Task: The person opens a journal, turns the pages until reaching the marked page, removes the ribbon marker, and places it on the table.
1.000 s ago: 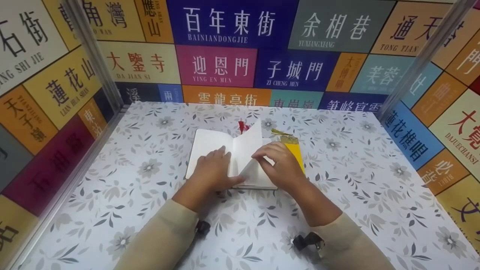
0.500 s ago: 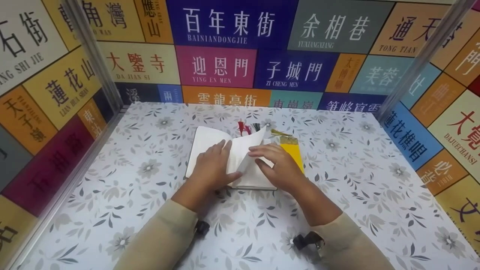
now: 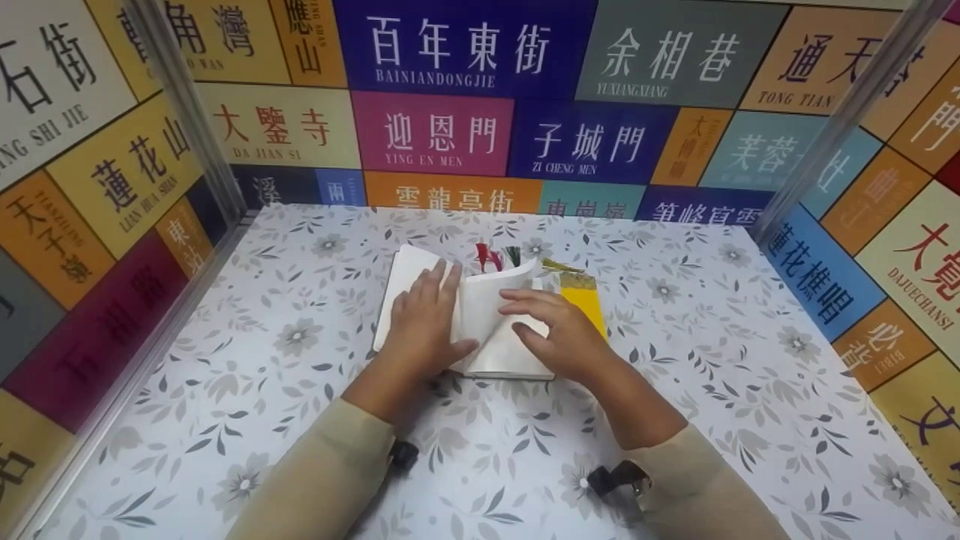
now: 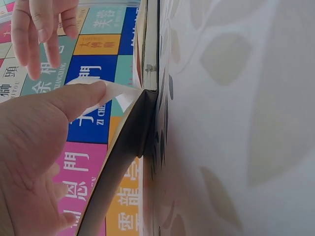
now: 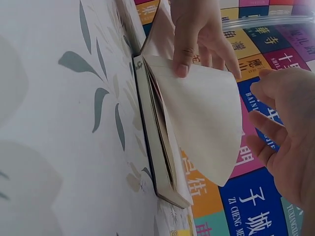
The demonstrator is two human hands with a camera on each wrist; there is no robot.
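Observation:
An open notebook with blank cream pages [image 3: 517, 356] lies on the table. My left hand [image 3: 427, 322] rests over its left page [image 3: 405, 281], fingers extended. In the left wrist view the left thumb [image 4: 88, 96] touches a page near the spine, and the dark cover [image 4: 110, 172] tilts up off the table. One loose leaf [image 5: 206, 113] stands curved up from the spine in the right wrist view. Just beside that leaf's free edge is my right hand [image 5: 290, 128], its fingers loosely bent with nothing between them.
Red tassels [image 3: 484, 257] and a dark green tassel [image 3: 513, 255] stick out behind the notebook. A bright yellow piece with a gold band [image 3: 583, 300] shows at its right. Floral-patterned cloth [image 3: 300, 435] covers the table; colourful sign panels [image 3: 442, 131] wall the back and sides.
My right hand has let go of the leaf it was pinching, and its fingers have spread. The leaf now curves lower. My left hand and the notebook's left side have shifted slightly away and up.

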